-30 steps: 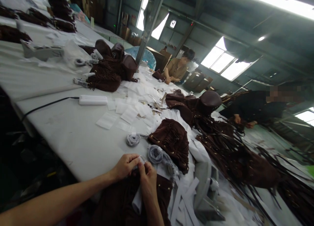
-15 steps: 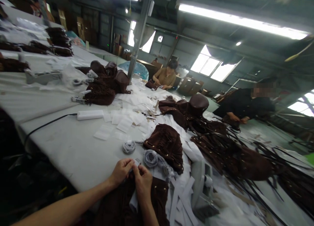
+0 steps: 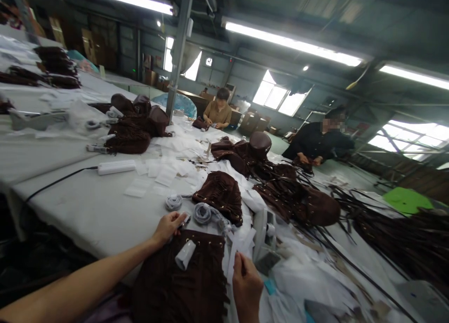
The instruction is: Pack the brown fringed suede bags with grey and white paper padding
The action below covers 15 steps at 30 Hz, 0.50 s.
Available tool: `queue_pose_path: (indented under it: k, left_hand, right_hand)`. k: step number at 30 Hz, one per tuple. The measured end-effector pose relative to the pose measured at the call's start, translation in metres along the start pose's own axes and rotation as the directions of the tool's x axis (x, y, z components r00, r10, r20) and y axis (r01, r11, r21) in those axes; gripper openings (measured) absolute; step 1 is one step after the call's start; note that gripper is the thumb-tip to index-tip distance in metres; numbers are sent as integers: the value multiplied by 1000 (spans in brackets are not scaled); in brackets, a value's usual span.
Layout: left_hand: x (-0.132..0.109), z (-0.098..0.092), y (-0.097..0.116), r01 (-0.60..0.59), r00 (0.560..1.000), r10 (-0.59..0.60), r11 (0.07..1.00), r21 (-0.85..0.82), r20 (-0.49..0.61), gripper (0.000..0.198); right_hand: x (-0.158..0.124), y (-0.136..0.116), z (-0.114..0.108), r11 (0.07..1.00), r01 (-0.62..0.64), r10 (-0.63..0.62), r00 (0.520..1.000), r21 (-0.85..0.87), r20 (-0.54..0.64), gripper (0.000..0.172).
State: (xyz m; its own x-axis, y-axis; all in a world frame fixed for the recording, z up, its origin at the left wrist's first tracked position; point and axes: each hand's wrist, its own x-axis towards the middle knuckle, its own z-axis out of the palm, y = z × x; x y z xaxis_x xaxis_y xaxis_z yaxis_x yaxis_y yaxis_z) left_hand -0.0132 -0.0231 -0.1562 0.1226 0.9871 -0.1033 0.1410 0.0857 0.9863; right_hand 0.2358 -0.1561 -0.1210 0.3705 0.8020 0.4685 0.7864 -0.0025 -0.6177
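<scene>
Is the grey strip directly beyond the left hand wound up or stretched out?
Wound up: the grey strip shows as a round coil of loops on the white table, just beyond the left hand.

A workshop: brown bags crowd a worktable under strip lights.

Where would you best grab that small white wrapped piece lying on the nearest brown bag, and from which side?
Probably pinch the white piece around its middle, coming from above and the right, nearest the right hand: it lies slantwise on top of the brown bag, with both long sides exposed.
</scene>
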Motion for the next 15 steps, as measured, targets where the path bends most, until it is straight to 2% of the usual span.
queue_pose_path:
  k: [4,7,9,11,13,15]
  left_hand:
    - [8,6,12,-41,999,43,985,169,-12,38]
    - [17,-1,24,-85,996,85,957,278,12,36]
    - [27,-17,33,-107,993,82,936,334,87,39]
    - [39,-41,41,-111,987,54,913,392,152,46]
    - [51,-69,45,-91,988,21,883,460,154,53]
    - [59,-93,42,-68,996,23,838,542,90,57]
  right_hand:
    - [-31,33,8,988,136,-135,991,-75,18,49]
    - [-43,56,21,944,291,-298,954,-154,-26,47]
    - [-46,68,29,892,366,-395,917,-267,-63,48]
    - [-48,74,34,840,382,-436,898,-386,-62,48]
    - [-48,74,36,795,368,-437,899,-483,-35,46]
    - [-48,70,36,751,348,-424,905,-562,-7,45]
